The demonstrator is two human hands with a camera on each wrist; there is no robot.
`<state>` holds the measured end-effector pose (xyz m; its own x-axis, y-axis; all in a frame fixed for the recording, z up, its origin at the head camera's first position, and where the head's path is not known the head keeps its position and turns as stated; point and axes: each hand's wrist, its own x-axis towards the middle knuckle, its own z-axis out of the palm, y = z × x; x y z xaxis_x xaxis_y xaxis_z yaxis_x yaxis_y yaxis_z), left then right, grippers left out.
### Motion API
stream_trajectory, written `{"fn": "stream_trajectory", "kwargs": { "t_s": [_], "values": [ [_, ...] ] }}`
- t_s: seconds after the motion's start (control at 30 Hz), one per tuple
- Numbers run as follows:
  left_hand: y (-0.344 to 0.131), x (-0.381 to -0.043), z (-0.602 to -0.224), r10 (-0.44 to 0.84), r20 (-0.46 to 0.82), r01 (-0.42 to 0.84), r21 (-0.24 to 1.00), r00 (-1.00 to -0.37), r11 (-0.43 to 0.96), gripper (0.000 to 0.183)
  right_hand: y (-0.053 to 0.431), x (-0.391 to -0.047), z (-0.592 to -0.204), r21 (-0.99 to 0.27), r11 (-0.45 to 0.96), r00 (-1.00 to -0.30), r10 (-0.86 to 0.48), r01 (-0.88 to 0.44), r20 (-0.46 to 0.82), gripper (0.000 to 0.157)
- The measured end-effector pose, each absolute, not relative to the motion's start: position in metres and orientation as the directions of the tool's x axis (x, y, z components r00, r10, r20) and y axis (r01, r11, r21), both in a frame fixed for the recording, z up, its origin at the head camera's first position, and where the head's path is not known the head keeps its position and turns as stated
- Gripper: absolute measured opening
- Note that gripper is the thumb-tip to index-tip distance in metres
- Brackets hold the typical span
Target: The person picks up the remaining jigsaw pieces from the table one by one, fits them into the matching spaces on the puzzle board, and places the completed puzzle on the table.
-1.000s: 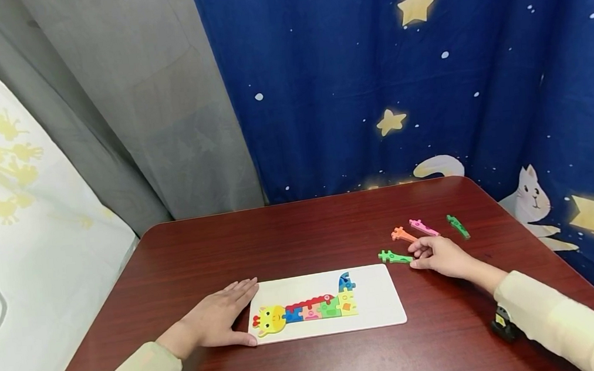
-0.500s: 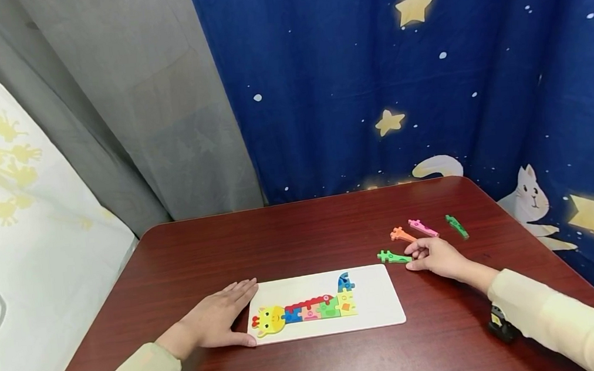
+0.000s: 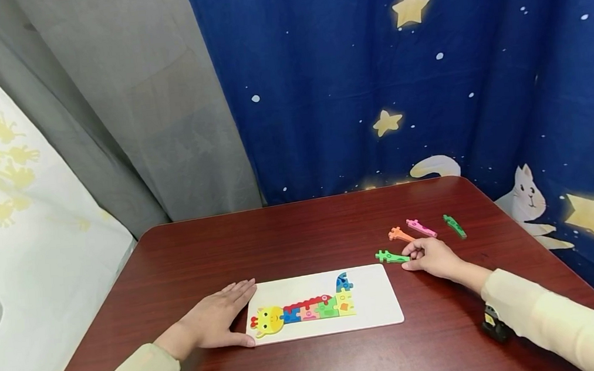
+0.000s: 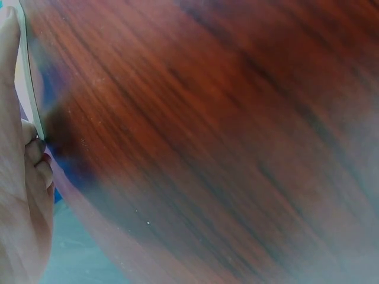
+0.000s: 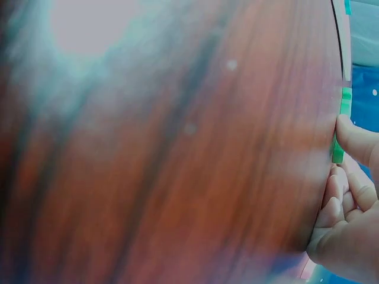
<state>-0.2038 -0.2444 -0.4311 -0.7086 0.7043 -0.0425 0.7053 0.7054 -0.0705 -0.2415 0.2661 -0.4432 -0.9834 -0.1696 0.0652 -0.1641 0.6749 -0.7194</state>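
Note:
My left hand (image 3: 215, 319) lies with straight fingers along the left end of a white puzzle board (image 3: 375, 296). On the board a giraffe puzzle is laid out in coloured pieces, with a yellow head (image 3: 267, 320) at the left and a blue piece (image 3: 344, 281) standing up at the right. Beyond the board's far right corner, my right hand (image 3: 433, 256) pinches the right end of a light green puzzle piece (image 3: 390, 256) between thumb and fingers. The right wrist view shows the thumb against that green piece (image 5: 339, 149), low at the tabletop.
Just behind the right hand lie an orange piece (image 3: 399, 234) and a pink piece (image 3: 421, 227). A dark green piece (image 3: 455, 226) lies farther right. All are on a dark red-brown wooden table (image 3: 281, 246), with a blue star-patterned curtain (image 3: 320, 89) behind it.
My right hand has shifted slightly left over the end of the light green piece. The left hand stays on the board, and the whole head view has drifted slightly.

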Motion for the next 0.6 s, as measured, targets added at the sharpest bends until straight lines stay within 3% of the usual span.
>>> {"fn": "stream_trajectory", "kwargs": {
  "t_s": [0.6],
  "values": [
    [-0.2455, -0.2046, -0.4325, 0.708, -0.035, 0.708, -0.08, -0.705, 0.701, 0.109, 0.263, -0.2425, -0.4421, -0.722, 0.679, -0.988, -0.145, -0.133, 0.046, 0.017]
  ]
}}
